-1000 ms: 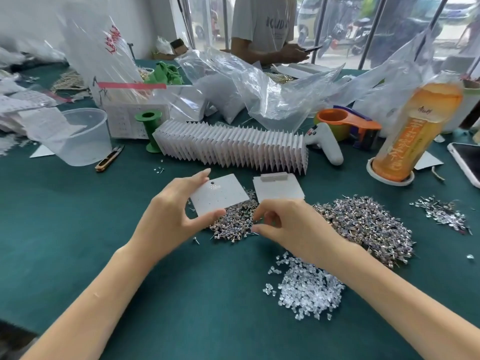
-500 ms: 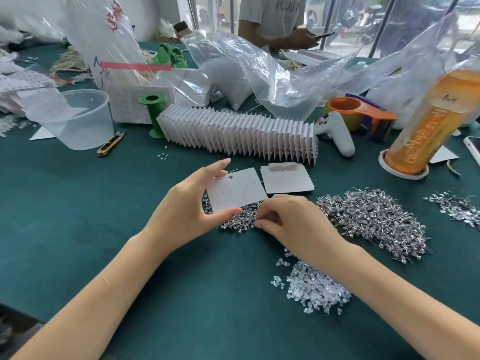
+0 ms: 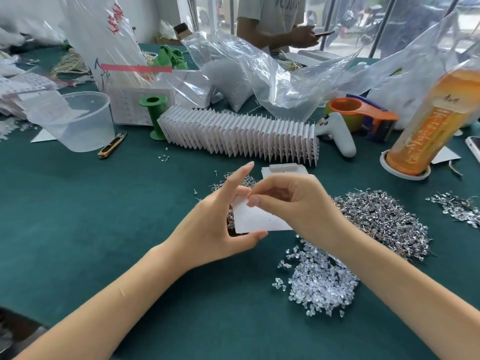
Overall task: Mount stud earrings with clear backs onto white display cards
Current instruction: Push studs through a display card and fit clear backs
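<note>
Green felt table [image 3: 78,216] fills my view. At frame centre my left hand [image 3: 215,229] grips a white display card [image 3: 257,219]; my right hand [image 3: 293,203] pinches at its top edge. Stud earrings [image 3: 384,219] lie right, clear backs [image 3: 319,284] lower right.

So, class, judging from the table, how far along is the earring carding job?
Done: a long row of filled cards stands behind the hands. In hand: the left hand holds a white card while the right hand pinches at its top edge; whether it holds a stud is too small to tell. Left: big piles of stud earrings and clear backs remain, so plenty is still to do.
</note>
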